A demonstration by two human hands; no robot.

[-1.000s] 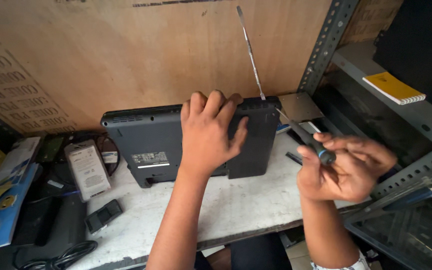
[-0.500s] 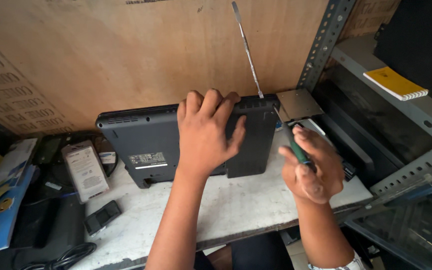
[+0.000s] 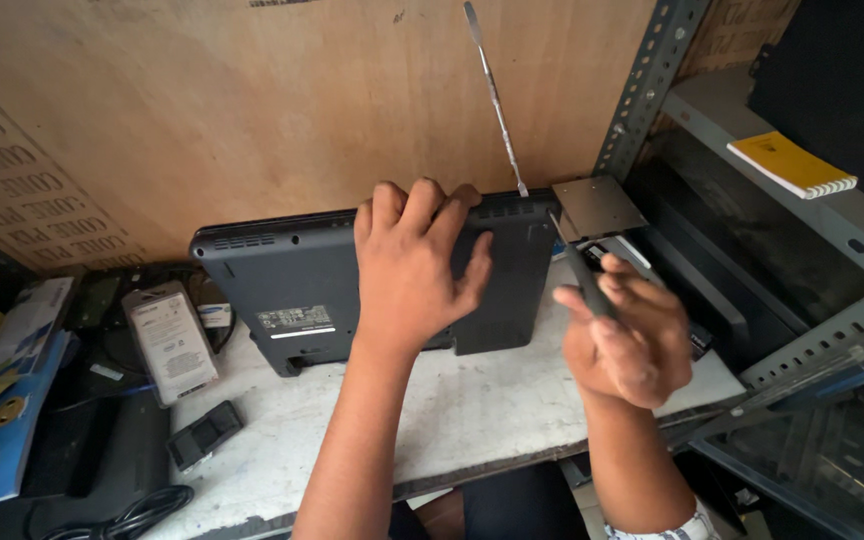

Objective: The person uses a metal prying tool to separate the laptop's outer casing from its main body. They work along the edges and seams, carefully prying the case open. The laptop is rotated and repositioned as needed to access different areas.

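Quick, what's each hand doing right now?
Left hand: open, pressed flat on the upturned black laptop.
Right hand: closed around a screwdriver, tip at the laptop's edge.

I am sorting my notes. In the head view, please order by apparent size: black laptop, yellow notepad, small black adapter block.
1. Black laptop, clearly largest.
2. Yellow notepad.
3. Small black adapter block.
The last two look similar, and the block lies nearer, so their order is unsure.

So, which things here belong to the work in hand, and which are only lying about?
In use:
- left hand, pressed flat on the upturned black laptop
- right hand, gripping a screwdriver aimed at the laptop's right edge

Lying about:
- yellow notebook on the shelf
- grey boxed package
- small black block
- thin metal rod leaning on the board
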